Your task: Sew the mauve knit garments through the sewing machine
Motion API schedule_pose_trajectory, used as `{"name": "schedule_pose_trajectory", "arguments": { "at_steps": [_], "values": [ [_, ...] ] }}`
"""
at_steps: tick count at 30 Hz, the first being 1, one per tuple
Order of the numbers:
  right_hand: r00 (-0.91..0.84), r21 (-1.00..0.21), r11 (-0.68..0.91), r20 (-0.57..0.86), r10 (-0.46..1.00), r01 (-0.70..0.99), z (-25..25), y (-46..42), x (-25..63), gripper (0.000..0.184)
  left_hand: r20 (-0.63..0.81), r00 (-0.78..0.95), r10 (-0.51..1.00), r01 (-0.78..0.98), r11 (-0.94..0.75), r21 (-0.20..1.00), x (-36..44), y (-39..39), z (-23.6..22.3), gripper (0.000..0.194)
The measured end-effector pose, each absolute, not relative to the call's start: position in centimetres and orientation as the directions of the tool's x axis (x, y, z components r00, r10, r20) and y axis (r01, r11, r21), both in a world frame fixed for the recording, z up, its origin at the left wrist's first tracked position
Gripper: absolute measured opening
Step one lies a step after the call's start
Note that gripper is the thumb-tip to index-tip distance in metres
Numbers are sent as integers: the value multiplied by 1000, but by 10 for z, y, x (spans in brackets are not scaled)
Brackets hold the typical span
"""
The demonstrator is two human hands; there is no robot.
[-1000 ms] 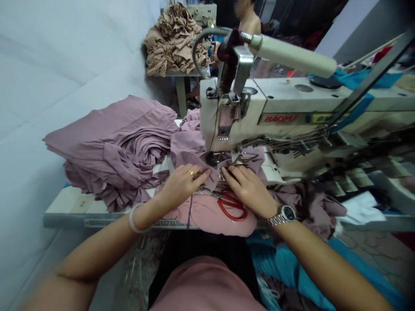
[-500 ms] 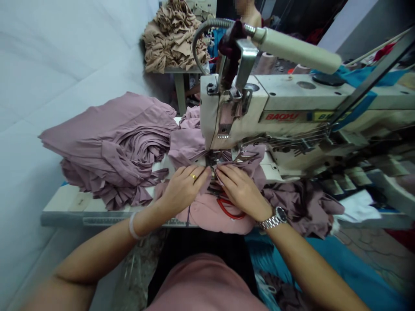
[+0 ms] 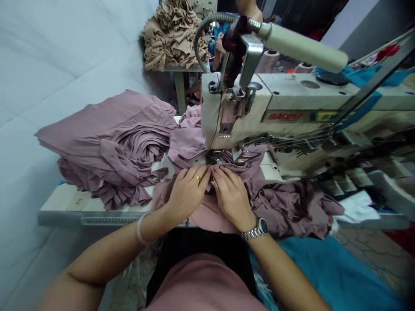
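My left hand (image 3: 188,196), with a gold ring, and my right hand (image 3: 231,198), with a steel wristwatch, press a mauve knit fabric (image 3: 207,214) together. Their fingertips nearly meet just in front of the sewing machine's presser foot (image 3: 215,157). The cloth bunches under my fingers and runs back beneath the foot. Needle and foot are partly hidden by folds. Further mauve cloth (image 3: 288,209) lies crumpled to the right of my right hand. The red-handled scissors do not show here.
A cream BAOYU industrial sewing machine (image 3: 285,116) fills the right side. A tall stack of mauve fabric (image 3: 113,142) lies on the white table (image 3: 61,203) to the left. Beyond stands a beige fabric pile (image 3: 173,41), near a co-worker's hand (image 3: 220,45). Blue cloth (image 3: 333,272) lies below right.
My hands have drawn closer together and slid toward me, gathering the cloth. Fabric now covers the red scissors. The view has shifted slightly.
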State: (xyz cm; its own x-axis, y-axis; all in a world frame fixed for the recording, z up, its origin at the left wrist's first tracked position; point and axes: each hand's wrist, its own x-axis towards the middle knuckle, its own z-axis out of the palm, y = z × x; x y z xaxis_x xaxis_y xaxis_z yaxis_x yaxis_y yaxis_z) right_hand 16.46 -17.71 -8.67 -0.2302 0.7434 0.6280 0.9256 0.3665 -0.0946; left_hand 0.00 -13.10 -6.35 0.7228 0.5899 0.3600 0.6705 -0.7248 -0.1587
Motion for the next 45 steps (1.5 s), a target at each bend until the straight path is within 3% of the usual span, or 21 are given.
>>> {"name": "schedule_pose_trajectory", "arguments": {
  "at_steps": [6, 15, 19, 26, 38, 45],
  "values": [
    [-307, 75, 323, 565, 766, 943, -84, -178, 161, 32, 379, 721, 579, 647, -759, -70, -1, -126, -69, 37],
    [-304, 122, 283, 526, 794, 951, -79, -179, 160, 33, 398, 730, 555, 622, -781, -52, -5, -123, -69, 41],
    [-301, 91, 300, 526, 795, 950, -80, -178, 163, 33, 402, 731, 551, 620, -782, -55, -4, -121, -68, 39],
    [-268, -66, 359, 546, 794, 931, -82, -173, 172, 38, 353, 736, 577, 633, -772, -57, 0, -119, -62, 41],
    [-223, -73, 294, 489, 843, 953, -76, -165, 171, 39, 338, 734, 589, 624, -781, 7, 2, -113, -59, 36],
    [-282, -158, 434, 559, 780, 887, -79, -168, 180, 29, 406, 794, 453, 505, -863, -25, -10, -106, -61, 27]
  ]
}}
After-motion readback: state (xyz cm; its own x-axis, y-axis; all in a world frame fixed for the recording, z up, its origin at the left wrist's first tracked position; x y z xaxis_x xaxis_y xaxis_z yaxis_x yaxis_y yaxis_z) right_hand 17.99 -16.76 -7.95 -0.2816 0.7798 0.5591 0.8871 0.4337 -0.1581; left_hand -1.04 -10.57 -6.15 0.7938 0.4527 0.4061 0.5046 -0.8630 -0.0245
